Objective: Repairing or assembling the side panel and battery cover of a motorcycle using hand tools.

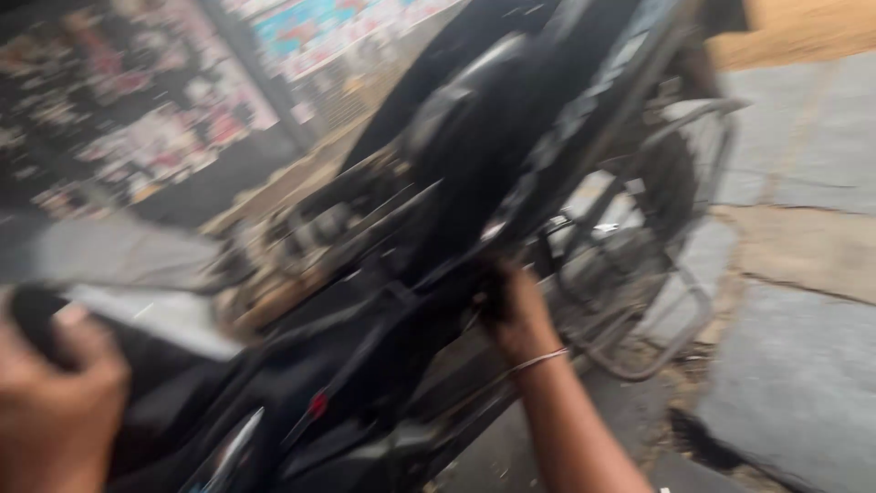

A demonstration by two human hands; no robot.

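Two hands on one black motorcycle: left around handlebar grip, right gripping frame (blurred).

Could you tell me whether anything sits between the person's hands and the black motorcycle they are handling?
Nothing visible: the right hand already grips the black motorcycle's frame, and the left hand closes on its dark handlebar grip.

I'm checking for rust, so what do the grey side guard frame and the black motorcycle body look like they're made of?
The grey tubular side guard frame looks like bare, dull metal tubing. The black motorcycle body seems glossy painted metal or plastic, judging by light streaks; blur leaves it open.
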